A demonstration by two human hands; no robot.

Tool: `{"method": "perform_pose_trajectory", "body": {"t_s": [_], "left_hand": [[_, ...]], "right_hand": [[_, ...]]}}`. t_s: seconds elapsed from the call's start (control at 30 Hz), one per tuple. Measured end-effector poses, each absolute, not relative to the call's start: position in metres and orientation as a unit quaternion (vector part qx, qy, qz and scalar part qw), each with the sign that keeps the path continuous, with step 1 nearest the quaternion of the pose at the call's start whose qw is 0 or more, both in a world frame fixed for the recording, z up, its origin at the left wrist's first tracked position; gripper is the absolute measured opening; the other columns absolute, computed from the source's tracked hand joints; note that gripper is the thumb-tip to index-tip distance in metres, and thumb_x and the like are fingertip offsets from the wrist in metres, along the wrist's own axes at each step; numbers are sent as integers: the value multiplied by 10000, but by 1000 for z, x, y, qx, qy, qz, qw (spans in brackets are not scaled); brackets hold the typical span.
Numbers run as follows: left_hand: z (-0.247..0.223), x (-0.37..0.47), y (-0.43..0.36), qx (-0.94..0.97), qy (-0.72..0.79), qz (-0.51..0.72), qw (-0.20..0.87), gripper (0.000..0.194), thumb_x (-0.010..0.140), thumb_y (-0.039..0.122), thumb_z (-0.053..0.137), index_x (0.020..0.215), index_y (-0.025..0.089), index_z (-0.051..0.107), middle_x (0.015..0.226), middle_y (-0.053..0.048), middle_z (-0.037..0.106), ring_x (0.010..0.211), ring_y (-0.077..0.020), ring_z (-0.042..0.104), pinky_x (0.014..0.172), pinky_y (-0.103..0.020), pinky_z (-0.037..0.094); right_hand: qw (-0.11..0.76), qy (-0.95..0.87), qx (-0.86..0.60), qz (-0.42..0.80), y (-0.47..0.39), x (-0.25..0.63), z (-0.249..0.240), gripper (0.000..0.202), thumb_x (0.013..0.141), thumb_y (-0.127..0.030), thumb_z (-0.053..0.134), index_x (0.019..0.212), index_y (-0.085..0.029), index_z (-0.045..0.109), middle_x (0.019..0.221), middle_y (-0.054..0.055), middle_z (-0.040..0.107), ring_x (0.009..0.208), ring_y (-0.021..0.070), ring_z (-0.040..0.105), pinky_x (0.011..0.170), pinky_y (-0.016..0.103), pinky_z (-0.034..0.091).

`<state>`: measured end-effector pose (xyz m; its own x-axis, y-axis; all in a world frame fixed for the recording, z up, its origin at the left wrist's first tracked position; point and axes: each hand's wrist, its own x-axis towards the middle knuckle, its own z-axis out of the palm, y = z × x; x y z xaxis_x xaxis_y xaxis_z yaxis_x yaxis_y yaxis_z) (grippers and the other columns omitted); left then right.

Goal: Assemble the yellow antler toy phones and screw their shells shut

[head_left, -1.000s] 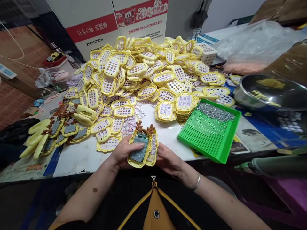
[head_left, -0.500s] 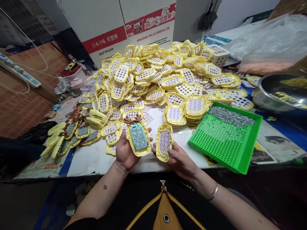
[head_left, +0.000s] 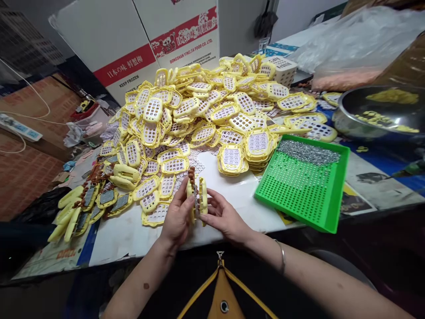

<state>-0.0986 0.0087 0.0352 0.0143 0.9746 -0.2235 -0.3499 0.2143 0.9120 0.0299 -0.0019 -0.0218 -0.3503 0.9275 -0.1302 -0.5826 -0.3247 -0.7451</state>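
My left hand is closed round a yellow shell half that carries a circuit board and has brown antler shapes at its top. Facing it, a second yellow shell half with a keypad is gripped in the fingers of my right hand. Both halves stand on edge, face to face, with a narrow gap between them. Behind my hands lies a large heap of yellow shells with pale perforated inserts. Stacked shells with keypads sit just beyond my right hand.
A green perforated tray of small metal parts stands on the right, with a steel bowl behind it. Shells with boards lie at the left. A white carton rises behind the heap. At the right edge, a dark pointed tool is partly visible.
Both halves have come together and turned on edge, their inner sides now facing each other. The camera view has shifted, and a tool tip has appeared at the right edge.
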Motion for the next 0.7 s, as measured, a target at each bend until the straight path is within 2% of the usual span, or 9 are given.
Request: {"method": "perform_pose_trajectory", "body": {"t_s": [0.17, 0.33, 0.43, 0.57, 0.63, 0.7], "left_hand": [[32, -93, 11, 383, 468, 496, 623, 560, 722, 349, 758, 1257, 347, 594, 1388, -3, 555, 1321, -212, 457, 1078, -322, 375], [30, -89, 10, 412, 458, 483, 622, 596, 736, 328, 749, 1301, 321, 560, 1388, -37, 553, 1306, -214, 469, 1086, -325, 355], [28, -88, 9, 406, 465, 468, 633, 605, 732, 295, 758, 1303, 301, 557, 1375, -54, 563, 1288, -223, 488, 1064, -330, 379], [29, -93, 9, 386, 443, 477, 654, 672, 684, 287, 803, 1306, 309, 550, 1370, -45, 565, 1274, -214, 499, 1029, -286, 405], [31, -97, 11, 352, 427, 478, 682, 657, 696, 327, 792, 1306, 304, 549, 1305, -50, 614, 1204, -203, 556, 984, -277, 439], [33, -101, 13, 318, 421, 462, 713, 564, 725, 336, 768, 1254, 242, 594, 1131, -73, 699, 1034, -196, 646, 893, -276, 491]], "right_hand": [[496, -312, -288, 758, -2, 30, -25, 833, 596, -278, 849, 1307, -301, 416, 1155, 56, 541, 1031, 194, 614, 913, 402, 511], [508, -322, -269, 752, -4, 32, -34, 840, 615, -269, 842, 1337, -303, 414, 1293, 88, 514, 1127, 213, 585, 972, 429, 492], [503, -333, -263, 753, -4, 34, -37, 818, 637, -295, 829, 1345, -279, 419, 1268, 94, 549, 1163, 220, 569, 998, 432, 474], [465, -349, -245, 776, -4, 39, -34, 780, 646, -350, 817, 1328, -254, 451, 1233, 90, 582, 1093, 205, 598, 937, 391, 499], [442, -363, -208, 793, -4, 44, -29, 738, 646, -400, 808, 1295, -242, 493, 1204, 76, 613, 1049, 197, 614, 936, 378, 494], [419, -391, -167, 802, -4, 49, -23, 657, 673, -459, 773, 1241, -224, 541, 1157, 61, 644, 1014, 192, 625, 946, 372, 483]]}}
